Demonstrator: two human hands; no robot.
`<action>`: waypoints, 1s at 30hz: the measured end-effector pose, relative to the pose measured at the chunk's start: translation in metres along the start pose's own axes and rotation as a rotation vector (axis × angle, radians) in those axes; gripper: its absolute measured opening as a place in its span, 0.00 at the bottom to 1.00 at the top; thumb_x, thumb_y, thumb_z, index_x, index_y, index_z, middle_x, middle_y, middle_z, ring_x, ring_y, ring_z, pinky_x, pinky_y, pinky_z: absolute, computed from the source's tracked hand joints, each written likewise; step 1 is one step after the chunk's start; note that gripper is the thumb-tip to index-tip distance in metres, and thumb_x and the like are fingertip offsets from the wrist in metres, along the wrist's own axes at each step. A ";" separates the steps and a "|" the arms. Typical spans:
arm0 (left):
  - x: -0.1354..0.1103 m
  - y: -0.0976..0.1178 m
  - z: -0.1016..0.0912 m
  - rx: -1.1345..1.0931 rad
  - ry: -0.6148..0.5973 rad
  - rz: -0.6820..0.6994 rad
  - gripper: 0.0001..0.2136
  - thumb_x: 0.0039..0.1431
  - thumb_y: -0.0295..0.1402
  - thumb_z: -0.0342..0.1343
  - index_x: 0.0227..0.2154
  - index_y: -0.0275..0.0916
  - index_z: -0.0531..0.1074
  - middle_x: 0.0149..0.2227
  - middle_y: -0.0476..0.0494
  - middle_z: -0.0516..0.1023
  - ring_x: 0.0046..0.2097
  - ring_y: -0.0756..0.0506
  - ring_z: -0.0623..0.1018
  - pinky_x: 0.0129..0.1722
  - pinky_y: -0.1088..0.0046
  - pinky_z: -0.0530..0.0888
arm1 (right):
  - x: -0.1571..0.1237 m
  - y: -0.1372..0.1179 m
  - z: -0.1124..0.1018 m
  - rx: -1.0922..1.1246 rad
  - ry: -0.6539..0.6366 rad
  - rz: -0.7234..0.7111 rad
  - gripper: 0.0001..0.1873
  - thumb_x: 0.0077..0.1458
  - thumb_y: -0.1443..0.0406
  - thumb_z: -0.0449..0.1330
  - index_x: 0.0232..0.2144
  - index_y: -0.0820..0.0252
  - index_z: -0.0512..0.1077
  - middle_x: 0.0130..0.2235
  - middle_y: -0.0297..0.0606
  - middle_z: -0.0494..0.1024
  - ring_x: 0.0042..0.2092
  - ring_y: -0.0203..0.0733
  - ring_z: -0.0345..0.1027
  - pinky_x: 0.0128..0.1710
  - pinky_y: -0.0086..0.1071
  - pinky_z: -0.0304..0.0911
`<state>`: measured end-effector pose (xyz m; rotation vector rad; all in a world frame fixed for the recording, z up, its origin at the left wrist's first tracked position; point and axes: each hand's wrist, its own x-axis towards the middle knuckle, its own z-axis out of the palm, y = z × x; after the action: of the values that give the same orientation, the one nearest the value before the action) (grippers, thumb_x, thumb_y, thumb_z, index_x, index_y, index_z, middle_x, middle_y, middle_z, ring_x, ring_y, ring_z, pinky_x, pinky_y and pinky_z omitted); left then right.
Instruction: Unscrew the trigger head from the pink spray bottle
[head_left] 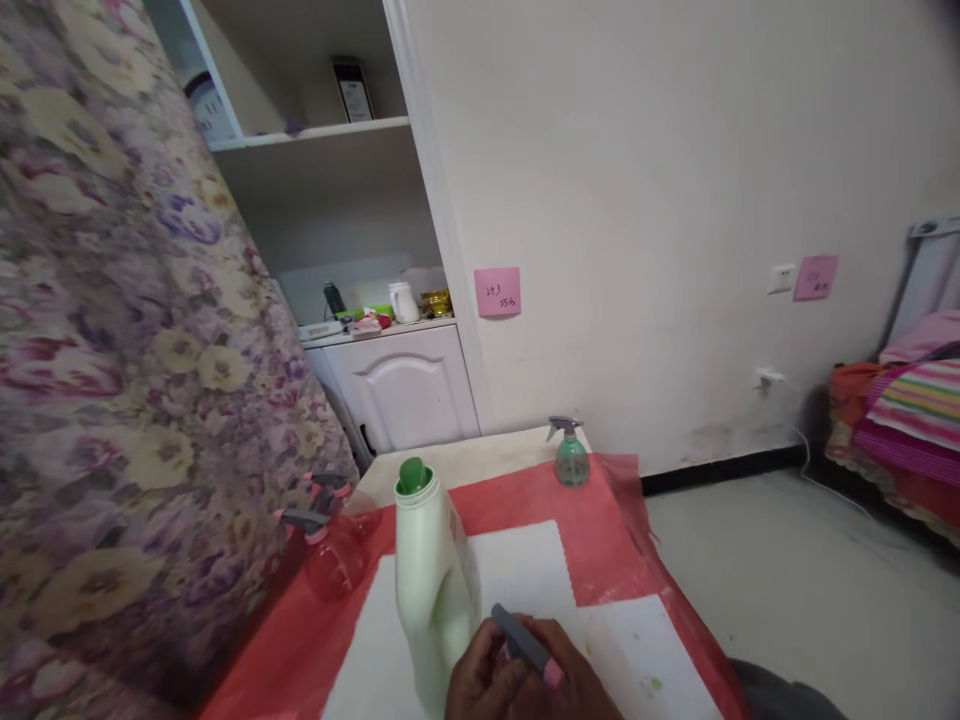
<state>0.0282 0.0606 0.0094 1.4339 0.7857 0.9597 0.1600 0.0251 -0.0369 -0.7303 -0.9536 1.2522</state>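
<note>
On my left, a pink spray bottle (335,560) stood on the red cloth (611,525), its nozzle (280,514) aimed left. Next stood the open pale green jug (416,570), long axis upright. Just right of it, my left hand (484,675) gripped a grey sprayer head (521,640), slanting with its pink tip (553,674) toward me and rightward. My right hand (570,675) curled against it. Farther right stood a green spray bottle (573,463).

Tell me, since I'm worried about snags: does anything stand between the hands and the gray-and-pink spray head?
Nothing visible does: the left hand and right hand are both on the spray head. The pale green jug stands to their left, not between.
</note>
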 end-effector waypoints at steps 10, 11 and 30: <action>0.005 0.015 0.001 -0.053 -0.091 -0.020 0.20 0.48 0.46 0.67 0.42 0.42 0.79 0.39 0.44 0.82 0.46 0.38 0.77 0.49 0.63 0.71 | 0.004 -0.015 0.007 0.020 -0.005 0.005 0.25 0.47 0.43 0.64 0.40 0.52 0.78 0.39 0.40 0.81 0.46 0.53 0.76 0.50 0.48 0.68; 0.004 0.016 0.006 -0.070 -0.045 -0.016 0.19 0.46 0.46 0.68 0.39 0.42 0.79 0.37 0.45 0.81 0.44 0.39 0.77 0.47 0.64 0.71 | 0.005 -0.015 0.009 0.029 0.009 0.024 0.25 0.50 0.42 0.61 0.39 0.52 0.78 0.38 0.40 0.81 0.45 0.53 0.77 0.48 0.49 0.70; -0.014 0.045 0.031 -0.157 0.334 0.028 0.20 0.38 0.39 0.73 0.34 0.40 0.76 0.32 0.47 0.82 0.39 0.43 0.79 0.42 0.70 0.73 | -0.005 -0.012 0.018 -0.251 0.095 -0.072 0.18 0.51 0.52 0.64 0.43 0.49 0.76 0.41 0.40 0.82 0.46 0.53 0.76 0.49 0.45 0.71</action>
<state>0.0469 0.0299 0.0532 1.1661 0.9118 1.2743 0.1491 0.0169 -0.0200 -0.9346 -1.0599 1.0358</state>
